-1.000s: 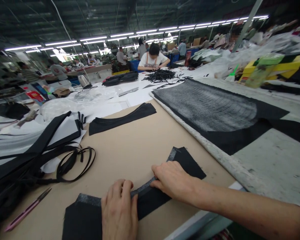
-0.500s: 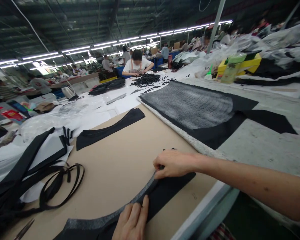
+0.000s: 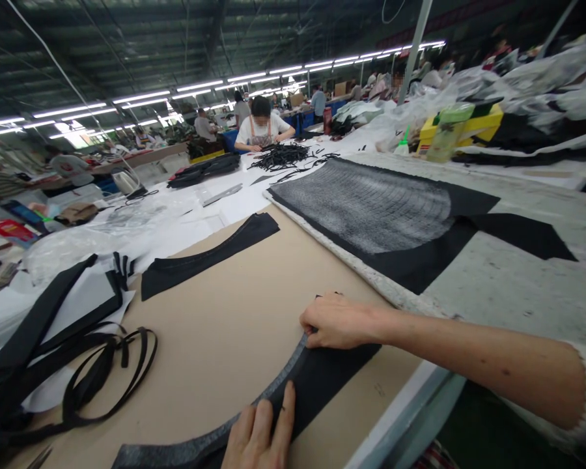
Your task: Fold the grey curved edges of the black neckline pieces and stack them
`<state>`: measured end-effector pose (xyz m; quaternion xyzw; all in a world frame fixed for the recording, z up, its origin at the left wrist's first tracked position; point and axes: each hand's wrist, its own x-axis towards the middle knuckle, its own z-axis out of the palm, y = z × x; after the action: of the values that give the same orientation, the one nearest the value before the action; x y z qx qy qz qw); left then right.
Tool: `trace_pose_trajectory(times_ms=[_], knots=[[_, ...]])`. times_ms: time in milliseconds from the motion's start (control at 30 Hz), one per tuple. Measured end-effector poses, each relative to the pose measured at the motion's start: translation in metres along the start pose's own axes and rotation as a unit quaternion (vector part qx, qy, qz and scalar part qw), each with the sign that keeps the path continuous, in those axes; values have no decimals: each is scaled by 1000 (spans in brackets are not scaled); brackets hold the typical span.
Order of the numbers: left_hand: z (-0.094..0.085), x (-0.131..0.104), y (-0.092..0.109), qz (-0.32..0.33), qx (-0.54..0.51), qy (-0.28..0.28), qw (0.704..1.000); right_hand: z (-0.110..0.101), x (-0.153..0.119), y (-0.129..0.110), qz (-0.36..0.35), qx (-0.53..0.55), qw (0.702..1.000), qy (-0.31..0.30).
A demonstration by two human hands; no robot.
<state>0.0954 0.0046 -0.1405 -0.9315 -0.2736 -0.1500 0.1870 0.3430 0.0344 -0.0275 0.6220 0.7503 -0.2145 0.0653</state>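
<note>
A curved black fabric piece [image 3: 339, 371] lies on the tan board [image 3: 209, 339], with a greyish strip along its inner curve. My right hand [image 3: 339, 320] has thumb and fingers pinched together on that strip near the piece's far end. Lower down, my left hand [image 3: 261, 433] rests on the cloth with its fingers stretched out, the index fingertip just beside the grey strip. Part of the cloth is hidden under both hands. A second curved black piece [image 3: 209, 254] lies flat further back on the board.
Black straps [image 3: 112, 365] coil at the left, near a dark pointed tool [image 3: 40, 458]. At the right, a large black sheet with whitish coating [image 3: 371, 208] covers part of the grey table [image 3: 508, 293]. A co-worker [image 3: 262, 127] sits behind a pile of black strips [image 3: 280, 156].
My left index finger has straightened and moved slightly apart from the other fingers. The cloth beside it lies smoother. My right hand keeps its pinch, and the view has shifted slightly.
</note>
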Motion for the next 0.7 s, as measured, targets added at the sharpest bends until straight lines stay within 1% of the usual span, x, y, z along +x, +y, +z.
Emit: trace_pose_trajectory(times_ms=[133,200,333,400,500,567,633,700], knots=[[0,1,1,-11,-6,-5,1000,3,0,-2,20,-4,1000,8],[-1,3,2,-17,-20,2,1000,5,0,-1,36,-3,999,17],[-2,15,10,-19,-40,28,999,9,-1,2,61,5,997,41],[-2,23,17,-28,-39,20,999,12,-2,4,72,20,995,69],[-2,32,25,-40,-15,8,999,21,-3,8,77,65,985,138],[-1,36,28,-39,3,17,999,27,-3,14,72,124,975,170],[1,38,30,-39,12,30,999,33,-3,22,69,172,966,182],[3,39,31,-43,18,39,998,37,-3,30,68,197,959,193]])
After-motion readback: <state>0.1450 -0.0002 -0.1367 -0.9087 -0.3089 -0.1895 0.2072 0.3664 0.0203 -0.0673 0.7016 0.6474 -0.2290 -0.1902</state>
